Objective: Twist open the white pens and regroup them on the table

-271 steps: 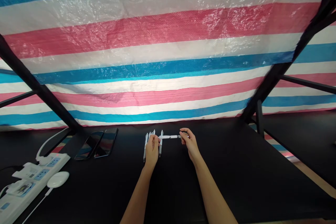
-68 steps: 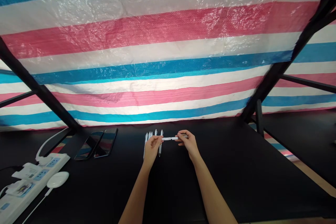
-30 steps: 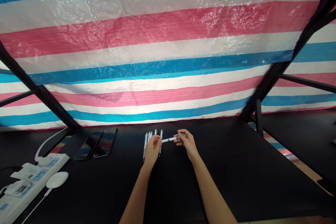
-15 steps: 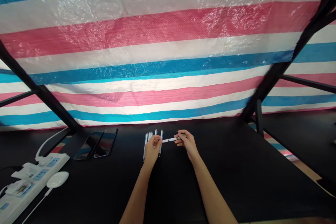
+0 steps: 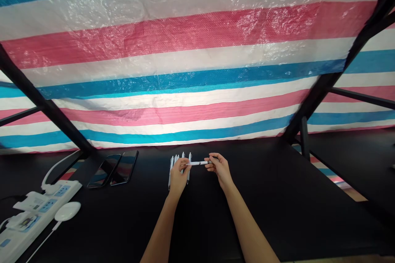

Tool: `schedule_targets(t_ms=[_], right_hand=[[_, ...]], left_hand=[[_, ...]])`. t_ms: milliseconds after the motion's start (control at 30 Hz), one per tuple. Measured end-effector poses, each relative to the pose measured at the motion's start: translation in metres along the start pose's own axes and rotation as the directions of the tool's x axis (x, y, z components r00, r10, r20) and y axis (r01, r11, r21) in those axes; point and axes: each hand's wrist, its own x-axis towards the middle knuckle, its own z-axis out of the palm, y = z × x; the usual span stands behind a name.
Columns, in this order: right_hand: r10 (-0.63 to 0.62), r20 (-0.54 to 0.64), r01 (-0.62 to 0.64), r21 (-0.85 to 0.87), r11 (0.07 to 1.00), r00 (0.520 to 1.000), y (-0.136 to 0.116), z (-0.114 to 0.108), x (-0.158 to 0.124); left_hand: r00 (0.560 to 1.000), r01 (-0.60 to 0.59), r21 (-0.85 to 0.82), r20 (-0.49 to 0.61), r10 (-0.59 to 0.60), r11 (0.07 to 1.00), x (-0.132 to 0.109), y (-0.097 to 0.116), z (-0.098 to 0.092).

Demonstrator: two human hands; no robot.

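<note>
A white pen [image 5: 198, 163] with dark markings is held level between my two hands, just above the black table. My left hand [image 5: 179, 172] pinches its left end with thumb and fingertips. At the other end, my right hand [image 5: 219, 167] closes its fingers round the pen, partly hiding that tip. Several more white pens [image 5: 170, 168] lie side by side under and behind my left hand, pointing away from me. Part of that row is covered by the hand.
Two dark phones [image 5: 124, 168] lie to the left on the black table [image 5: 203, 222]. Nearer me are a white power strip [image 5: 40, 213] with plugs and a round white charger [image 5: 68, 211] with its cable. Black frame bars [image 5: 300, 107] and striped sheeting [image 5: 185, 57] stand behind.
The pen between my hands has tipped slightly, its left end rising so that it is closer to level. Both hands have barely moved, and the row of pens is the same.
</note>
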Motion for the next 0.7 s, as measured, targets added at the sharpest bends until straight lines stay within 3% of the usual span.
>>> schedule_targets(t_ms=[267, 500, 700], right_hand=[[0.025, -0.014, -0.025, 0.006, 1.0, 1.0, -0.001, -0.001, 0.0], [-0.016, 0.038, 0.014, 0.062, 0.998, 0.999, -0.005, 0.0, -0.002], [-0.043, 0.061, 0.04, 0.057, 0.998, 0.997, -0.007, -0.001, -0.003]], left_hand=[[0.994, -0.105, 0.127, 0.014, 0.104, 0.986, -0.001, 0.008, -0.003], [0.997, 0.067, 0.082, 0.03, -0.07, 0.994, -0.001, 0.014, -0.001], [0.989, 0.059, 0.04, 0.131, -0.064, 0.997, -0.002, 0.009, -0.001]])
